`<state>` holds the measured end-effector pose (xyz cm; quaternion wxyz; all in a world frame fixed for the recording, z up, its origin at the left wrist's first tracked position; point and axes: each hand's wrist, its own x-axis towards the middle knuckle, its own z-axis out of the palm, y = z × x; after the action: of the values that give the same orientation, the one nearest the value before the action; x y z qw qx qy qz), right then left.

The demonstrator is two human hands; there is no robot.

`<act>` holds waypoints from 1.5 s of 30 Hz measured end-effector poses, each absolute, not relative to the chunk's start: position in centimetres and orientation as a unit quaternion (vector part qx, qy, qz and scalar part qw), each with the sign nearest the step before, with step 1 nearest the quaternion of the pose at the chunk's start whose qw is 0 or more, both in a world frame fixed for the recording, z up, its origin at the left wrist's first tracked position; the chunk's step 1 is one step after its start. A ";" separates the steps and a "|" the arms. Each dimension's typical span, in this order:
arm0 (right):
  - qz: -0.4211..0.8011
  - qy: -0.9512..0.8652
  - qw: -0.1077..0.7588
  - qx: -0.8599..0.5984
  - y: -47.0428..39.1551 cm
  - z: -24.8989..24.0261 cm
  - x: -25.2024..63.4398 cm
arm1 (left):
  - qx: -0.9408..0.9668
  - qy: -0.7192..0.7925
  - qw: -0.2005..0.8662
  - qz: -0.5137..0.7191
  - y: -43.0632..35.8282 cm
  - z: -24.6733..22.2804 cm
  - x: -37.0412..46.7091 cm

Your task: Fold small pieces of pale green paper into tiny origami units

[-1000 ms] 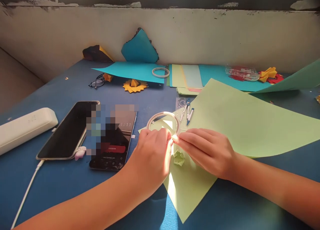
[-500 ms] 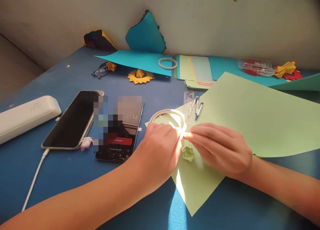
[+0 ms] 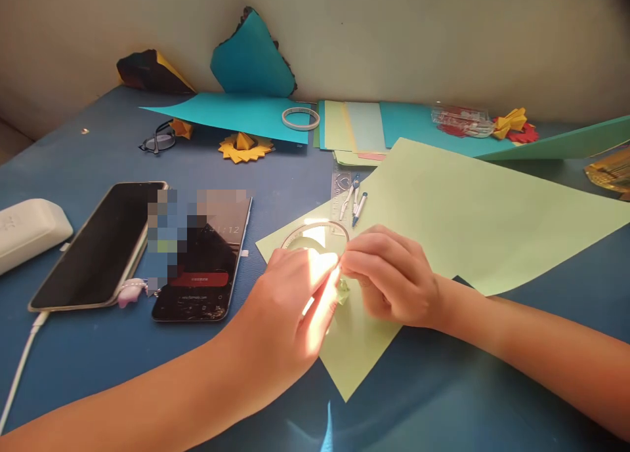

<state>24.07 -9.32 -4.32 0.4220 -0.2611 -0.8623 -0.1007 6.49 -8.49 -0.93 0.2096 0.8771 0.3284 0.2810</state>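
My left hand (image 3: 295, 301) is closed on a thin white roll of tape (image 3: 317, 226), whose ring shows beyond the knuckles. Meeting it at the roll's near right edge, my right hand (image 3: 391, 275) has thumb and fingers pinched together. What is between the right fingertips is too small and glare-lit to make out. A small folded light-green paper piece (image 3: 343, 290) lies just below the fingertips, partly covered by my left hand. Both hands are over a light-green paper sheet (image 3: 361, 347) with a corner toward me.
Left are two phones (image 3: 98, 242) (image 3: 204, 268) and a white case (image 3: 32, 232). A pair of compasses (image 3: 350, 196) lies on a clear ruler (image 3: 339, 183). Behind are blue paper (image 3: 236, 114), another tape roll (image 3: 300, 118), glasses (image 3: 158, 140) and a yellow folded-paper ring (image 3: 246, 151).
The whole view has shifted, so things appear further left. The fingertips of both hands have come together, and the small folded green piece is now more hidden.
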 end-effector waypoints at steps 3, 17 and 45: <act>-0.116 -0.890 0.399 -0.188 -9.8 -3.7 24.5 | 0.847 0.383 0.204 0.306 -7.8 -0.4 6.1; 0.687 -0.479 0.371 -0.402 -9.4 -2.3 24.6 | 0.870 0.312 0.163 0.345 -7.9 -1.5 5.5; 0.592 -0.601 0.361 -0.397 -10.2 -1.0 24.2 | 0.802 0.335 0.404 0.284 -8.2 -0.8 4.9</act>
<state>24.22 -10.25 -0.97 0.3610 -0.3970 -0.6011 0.5923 4.93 -8.24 -0.81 0.4043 0.8022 0.3352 0.2840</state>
